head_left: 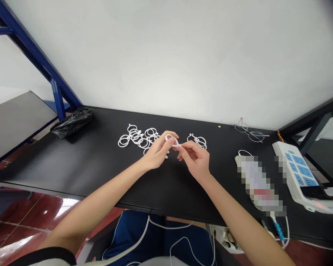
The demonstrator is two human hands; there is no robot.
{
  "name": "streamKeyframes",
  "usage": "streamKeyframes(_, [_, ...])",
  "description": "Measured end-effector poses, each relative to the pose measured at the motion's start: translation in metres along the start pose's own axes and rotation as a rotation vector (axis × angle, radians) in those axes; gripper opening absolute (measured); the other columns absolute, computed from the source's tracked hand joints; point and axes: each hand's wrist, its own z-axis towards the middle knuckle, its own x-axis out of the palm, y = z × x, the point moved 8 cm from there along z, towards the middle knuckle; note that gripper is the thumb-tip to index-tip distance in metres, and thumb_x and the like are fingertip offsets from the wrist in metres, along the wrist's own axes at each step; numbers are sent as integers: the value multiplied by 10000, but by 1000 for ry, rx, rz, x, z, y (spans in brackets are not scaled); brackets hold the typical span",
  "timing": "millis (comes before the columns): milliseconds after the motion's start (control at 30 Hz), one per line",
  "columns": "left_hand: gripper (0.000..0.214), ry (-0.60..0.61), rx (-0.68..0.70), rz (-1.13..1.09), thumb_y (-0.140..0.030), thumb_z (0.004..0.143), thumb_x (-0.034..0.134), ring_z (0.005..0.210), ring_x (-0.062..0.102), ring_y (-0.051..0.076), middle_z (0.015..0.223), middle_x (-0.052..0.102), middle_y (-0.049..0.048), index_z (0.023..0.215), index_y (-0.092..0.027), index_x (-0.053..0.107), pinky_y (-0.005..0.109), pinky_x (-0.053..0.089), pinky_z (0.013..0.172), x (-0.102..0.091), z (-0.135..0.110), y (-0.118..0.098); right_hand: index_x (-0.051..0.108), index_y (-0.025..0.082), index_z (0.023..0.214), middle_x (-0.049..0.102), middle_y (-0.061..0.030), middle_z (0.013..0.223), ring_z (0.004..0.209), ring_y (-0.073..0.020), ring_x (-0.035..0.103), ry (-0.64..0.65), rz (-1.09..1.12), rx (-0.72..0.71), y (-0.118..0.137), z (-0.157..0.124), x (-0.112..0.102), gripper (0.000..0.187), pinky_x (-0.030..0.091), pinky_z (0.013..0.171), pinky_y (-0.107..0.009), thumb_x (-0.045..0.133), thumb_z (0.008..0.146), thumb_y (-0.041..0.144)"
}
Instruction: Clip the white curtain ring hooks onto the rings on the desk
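Note:
A white plastic ring [168,136] with a small knob-like end is held up over the black table. My left hand [158,150] is closed around the ring's left side, thumb inside the loop. From the right, my right hand [194,157] pinches the ring's small end between thumb and fingertips. A loose pile of several similar white rings [124,140] lies left of and behind my left hand, which partly covers it. A smaller group of white rings [202,142] rests just behind my right hand.
On the right lie eyeglasses [256,136], a blurred-out phone [257,181] with a cable, and a white power strip [296,170]. A crumpled black plastic bag [73,122] sits at the far left of the black table [100,162]. A white wall [166,66] rises behind.

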Motion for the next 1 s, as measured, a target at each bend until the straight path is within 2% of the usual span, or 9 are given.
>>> streamKeyframes(200, [387, 20, -23, -18, -481, 949, 411, 824, 601, 173, 840, 616, 46, 1009, -155, 610, 315, 490, 822, -4, 6, 3, 627, 203, 886, 631, -12, 749, 556, -119, 623, -7, -66, 30, -2, -3, 2, 153, 565, 520, -263, 578, 927, 343])
streamKeyframes(333, [475, -30, 6, 118, -508, 966, 352, 752, 574, 167, 747, 601, 41, 854, -146, 638, 292, 468, 736, -11, 7, 2, 606, 203, 878, 608, -9, 752, 562, -118, 627, 42, -121, -2, 0, -5, 8, 143, 561, 539, -259, 564, 932, 329])
streamKeyframes(467, [508, -71, -4, 209, -520, 973, 325, 663, 509, 146, 667, 530, 16, 793, -151, 624, 264, 423, 634, -14, 6, 4, 589, 206, 860, 585, -5, 741, 585, -118, 606, 73, -248, -99, 4, -6, 11, 133, 533, 580, -263, 534, 948, 289])
streamKeyframes(600, [484, -53, -24, 147, -495, 977, 324, 655, 485, 143, 666, 505, 13, 801, -151, 617, 261, 405, 614, -12, 6, 7, 513, 212, 756, 513, 19, 624, 543, -115, 504, 108, -432, -143, 4, -6, 13, 238, 445, 557, -258, 474, 973, 301])
streamKeyframes(800, [487, 14, -89, -2, -466, 979, 301, 626, 461, 140, 626, 472, 4, 770, -148, 606, 280, 398, 626, -5, 10, 14, 450, 222, 809, 465, 47, 594, 482, -99, 421, 230, -443, -106, -2, -9, 21, 219, 354, 509, -241, 396, 1002, 311])
streamKeyframes(1000, [519, 0, -128, 8, -504, 971, 286, 608, 437, 143, 605, 448, 2, 721, -156, 579, 291, 378, 621, -3, 9, 17, 401, 231, 798, 453, 44, 598, 471, -102, 401, 252, -489, -112, -2, -11, 24, 225, 319, 492, -244, 356, 1008, 297])
